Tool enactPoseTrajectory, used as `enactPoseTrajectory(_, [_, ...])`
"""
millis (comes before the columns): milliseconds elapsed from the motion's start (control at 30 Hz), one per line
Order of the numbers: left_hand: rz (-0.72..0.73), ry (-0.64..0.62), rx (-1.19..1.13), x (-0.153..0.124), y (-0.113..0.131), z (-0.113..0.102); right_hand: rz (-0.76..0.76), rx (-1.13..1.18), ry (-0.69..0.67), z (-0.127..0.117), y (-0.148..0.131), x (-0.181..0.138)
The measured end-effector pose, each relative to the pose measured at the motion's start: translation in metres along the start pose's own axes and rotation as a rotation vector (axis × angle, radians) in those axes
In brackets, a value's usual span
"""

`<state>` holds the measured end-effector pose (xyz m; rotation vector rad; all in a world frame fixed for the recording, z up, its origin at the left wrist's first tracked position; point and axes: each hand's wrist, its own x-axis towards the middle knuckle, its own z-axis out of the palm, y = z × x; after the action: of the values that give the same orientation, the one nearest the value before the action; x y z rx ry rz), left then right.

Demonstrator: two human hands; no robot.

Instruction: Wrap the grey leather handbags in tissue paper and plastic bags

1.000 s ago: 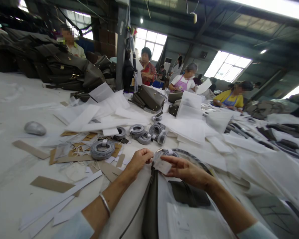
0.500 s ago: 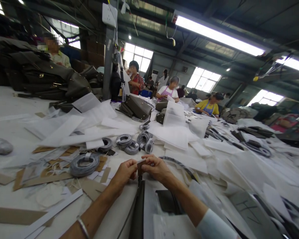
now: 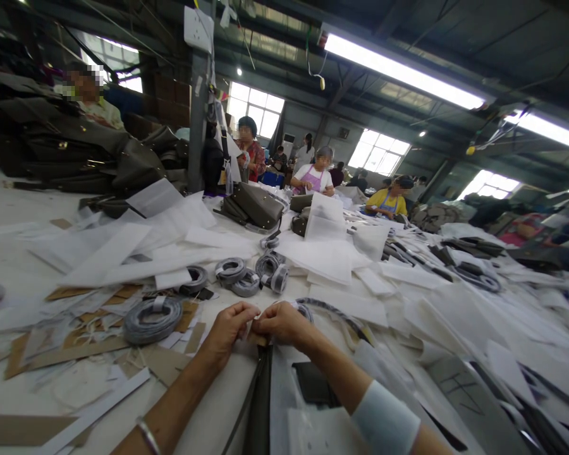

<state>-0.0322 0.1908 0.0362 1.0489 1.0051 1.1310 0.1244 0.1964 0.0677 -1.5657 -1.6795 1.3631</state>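
Observation:
My left hand (image 3: 228,332) and my right hand (image 3: 284,325) meet close together above the table, fingers pinched. Between them is a small brown tag-like piece (image 3: 257,339), mostly covered by my fingers. The right thumb and fingers grip it from above. My left thumb and forefinger close at its upper left edge, where a tiny pale bit shows that I cannot make out. Just under the tag, a long dark bag piece (image 3: 260,404) with a thin strap runs down toward me. A dark flap (image 3: 313,383) lies beneath my right forearm, beside clear plastic.
Coiled grey strips (image 3: 152,319) and cardboard scraps (image 3: 76,357) lie to the left. White foam sheets (image 3: 320,253) spread across the middle and right. Finished-looking dark bags (image 3: 253,205) stand farther back. Several co-workers, one in a yellow top (image 3: 386,201), sit beyond.
The brown tag, earlier upright and plainly visible between both hands, is now lower and mostly hidden by my fingers. My hands have drawn closer together. The view has shifted slightly right.

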Motion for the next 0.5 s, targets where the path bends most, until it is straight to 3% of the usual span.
enactPoseTrajectory(167, [0.263,0.018,0.299,-0.01,0.011,0.003,-0.003,-0.129,0.17,0.002,0.008,0.005])
enactPoseTrajectory(333, [0.6,-0.014,0.628,-0.014,-0.003,0.006,-0.029,-0.127,0.262,0.0,0.014,0.003])
enactPoseTrajectory(500, [0.625,0.007,0.704,-0.007,-0.011,-0.002,-0.031,-0.01,0.156,-0.002,0.012,-0.003])
